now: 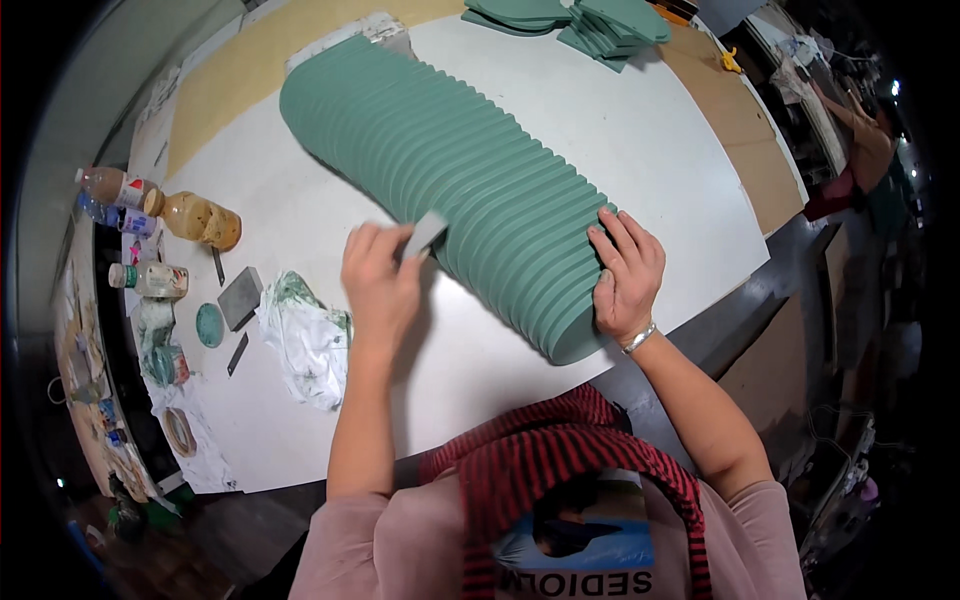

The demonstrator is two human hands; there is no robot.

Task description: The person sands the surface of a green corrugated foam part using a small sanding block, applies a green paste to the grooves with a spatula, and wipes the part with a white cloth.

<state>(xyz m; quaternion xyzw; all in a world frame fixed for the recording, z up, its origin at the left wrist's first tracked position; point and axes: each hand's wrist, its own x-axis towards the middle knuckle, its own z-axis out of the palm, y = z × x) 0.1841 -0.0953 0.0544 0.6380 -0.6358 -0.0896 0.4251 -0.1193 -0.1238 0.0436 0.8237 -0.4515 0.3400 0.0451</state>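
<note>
A white worktop (690, 180) carries a long row of green boards (480, 190), standing face to face. Left of this row are bottles (203, 220) and a stained cloth (305, 340). The left hand (382, 268), somewhat blurred, grips a grey block (428, 232) at the row's left side. The right hand (632, 275), partly spread, rests on the row's near end. The step seems to be rubbing the edges; the next move calls, I think, for even pressure and steady boards.

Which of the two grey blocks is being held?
The lighter block, gripped in the left hand beside the green stack; the darker block lies on the table near the white cloth.
</note>
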